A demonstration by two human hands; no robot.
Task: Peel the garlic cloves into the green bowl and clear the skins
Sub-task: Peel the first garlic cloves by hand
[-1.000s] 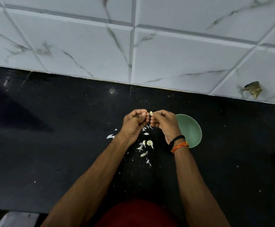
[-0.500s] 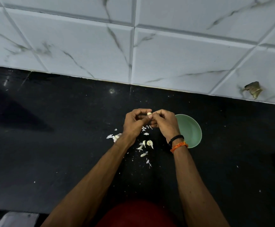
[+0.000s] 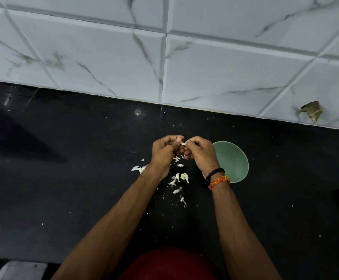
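Observation:
A small pale garlic clove (image 3: pixel 183 143) is pinched between the fingertips of both hands above the black counter. My left hand (image 3: pixel 163 153) curls round it from the left and my right hand (image 3: pixel 200 153) from the right, thumbs meeting at the clove. The green bowl (image 3: pixel 233 160) stands on the counter just right of my right hand, its near-left rim hidden by the wrist. Several unpeeled cloves (image 3: pixel 182 176) and white skin scraps (image 3: pixel 138 168) lie on the counter below and left of the hands.
The black counter (image 3: pixel 63 178) runs back to a white marble-patterned tile wall (image 3: pixel 184 67). A broken spot in the tile (image 3: pixel 312 113) shows at the right. The counter's front edge is near my body.
The hands have closed in tighter on the clove and shifted a little, fingers working at its skin. A skin scrap shows left of my left wrist. The bowl has not moved.

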